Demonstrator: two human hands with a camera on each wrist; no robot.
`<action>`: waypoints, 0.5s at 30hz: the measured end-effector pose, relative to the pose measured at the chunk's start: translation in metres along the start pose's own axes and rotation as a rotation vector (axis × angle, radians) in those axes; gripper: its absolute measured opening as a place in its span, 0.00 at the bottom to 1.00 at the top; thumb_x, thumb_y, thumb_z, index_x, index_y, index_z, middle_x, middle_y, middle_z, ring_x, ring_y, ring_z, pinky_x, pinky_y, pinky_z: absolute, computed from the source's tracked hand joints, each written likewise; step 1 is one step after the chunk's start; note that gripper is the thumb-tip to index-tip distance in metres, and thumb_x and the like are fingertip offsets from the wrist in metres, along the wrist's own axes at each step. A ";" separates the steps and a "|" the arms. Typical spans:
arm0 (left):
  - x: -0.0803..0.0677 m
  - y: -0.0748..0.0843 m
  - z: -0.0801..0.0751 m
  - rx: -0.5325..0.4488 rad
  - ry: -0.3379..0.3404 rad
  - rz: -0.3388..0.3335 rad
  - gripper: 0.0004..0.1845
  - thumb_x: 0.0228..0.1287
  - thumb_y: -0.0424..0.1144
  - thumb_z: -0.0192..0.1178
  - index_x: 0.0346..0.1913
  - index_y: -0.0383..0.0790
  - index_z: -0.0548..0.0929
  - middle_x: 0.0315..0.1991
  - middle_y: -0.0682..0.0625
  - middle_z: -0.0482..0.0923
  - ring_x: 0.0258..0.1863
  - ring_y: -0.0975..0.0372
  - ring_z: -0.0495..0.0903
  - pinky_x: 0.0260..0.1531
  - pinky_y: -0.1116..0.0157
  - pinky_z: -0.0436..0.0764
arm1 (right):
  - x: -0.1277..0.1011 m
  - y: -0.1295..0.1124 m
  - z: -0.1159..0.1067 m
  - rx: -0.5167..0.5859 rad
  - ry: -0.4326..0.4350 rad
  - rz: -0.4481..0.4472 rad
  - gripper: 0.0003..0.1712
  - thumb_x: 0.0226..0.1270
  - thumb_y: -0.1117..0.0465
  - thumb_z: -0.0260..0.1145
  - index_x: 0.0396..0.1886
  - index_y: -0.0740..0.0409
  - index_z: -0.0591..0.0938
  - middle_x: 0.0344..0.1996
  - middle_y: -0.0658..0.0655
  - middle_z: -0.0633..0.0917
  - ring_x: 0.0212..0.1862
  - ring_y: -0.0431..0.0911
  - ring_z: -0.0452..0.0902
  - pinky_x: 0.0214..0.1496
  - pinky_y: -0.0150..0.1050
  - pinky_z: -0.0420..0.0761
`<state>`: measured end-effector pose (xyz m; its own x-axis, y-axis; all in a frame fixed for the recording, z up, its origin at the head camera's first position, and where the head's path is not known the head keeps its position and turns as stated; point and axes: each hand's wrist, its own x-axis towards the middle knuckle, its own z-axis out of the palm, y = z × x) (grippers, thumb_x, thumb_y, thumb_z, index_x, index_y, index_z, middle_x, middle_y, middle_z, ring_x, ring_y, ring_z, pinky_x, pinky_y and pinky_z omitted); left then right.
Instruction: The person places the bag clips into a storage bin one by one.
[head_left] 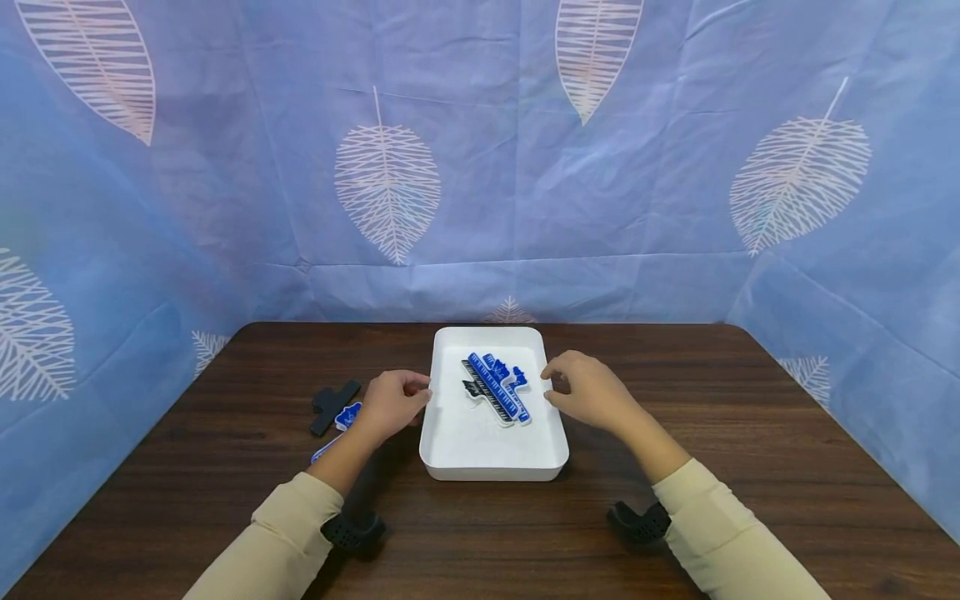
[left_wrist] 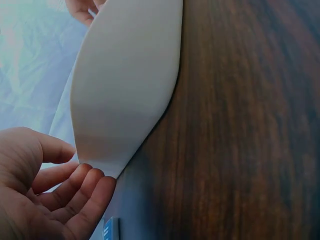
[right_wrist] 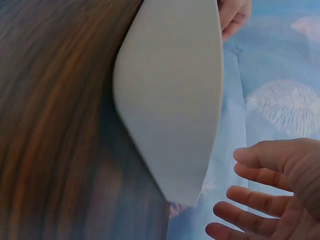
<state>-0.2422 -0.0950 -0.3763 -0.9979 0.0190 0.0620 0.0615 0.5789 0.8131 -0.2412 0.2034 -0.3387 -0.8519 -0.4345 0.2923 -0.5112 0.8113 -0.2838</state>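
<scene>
A white tray [head_left: 491,454] stands on the table between both hands. Inside it lie several overlapping keyboard-patterned clips [head_left: 495,390], blue and white or black and white. My left hand [head_left: 393,400] is at the tray's left side; in the left wrist view its fingertips [left_wrist: 107,182] touch the outer wall, with the thumb by the rim. On the opposite side is my right hand [head_left: 592,390], fingers loosely bent. The right wrist view shows those fingers [right_wrist: 250,197] spread and a little apart from the tray wall.
Left of the tray, a black clip [head_left: 330,408] lies on the dark wooden table [head_left: 712,433]. Blue-and-white pieces [head_left: 348,416] lie beside it, partly hidden by the left forearm. A blue cloth with leaf prints [head_left: 480,167] hangs behind the table and along its sides.
</scene>
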 end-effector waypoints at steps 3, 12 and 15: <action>-0.001 0.000 0.000 0.025 0.026 0.023 0.13 0.64 0.35 0.64 0.50 0.34 0.84 0.34 0.46 0.81 0.23 0.61 0.81 0.27 0.64 0.84 | -0.004 0.009 0.000 -0.005 0.020 0.015 0.12 0.59 0.63 0.71 0.42 0.62 0.85 0.44 0.59 0.83 0.43 0.53 0.80 0.43 0.50 0.80; -0.007 0.000 -0.004 0.138 0.134 0.175 0.05 0.62 0.34 0.66 0.39 0.38 0.88 0.32 0.50 0.83 0.32 0.58 0.78 0.33 0.60 0.81 | -0.011 0.026 -0.004 -0.007 0.031 0.064 0.12 0.59 0.63 0.71 0.42 0.63 0.84 0.46 0.63 0.83 0.48 0.59 0.79 0.49 0.56 0.78; -0.008 0.000 -0.005 0.168 0.132 0.204 0.04 0.62 0.34 0.66 0.38 0.39 0.88 0.32 0.50 0.83 0.32 0.59 0.79 0.35 0.59 0.81 | -0.011 0.032 -0.004 0.060 0.018 0.084 0.12 0.60 0.63 0.70 0.43 0.63 0.84 0.48 0.64 0.82 0.50 0.59 0.78 0.49 0.56 0.78</action>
<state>-0.2341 -0.0992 -0.3740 -0.9534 0.0485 0.2979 0.2450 0.7009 0.6698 -0.2474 0.2355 -0.3475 -0.8902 -0.3583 0.2815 -0.4443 0.8196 -0.3617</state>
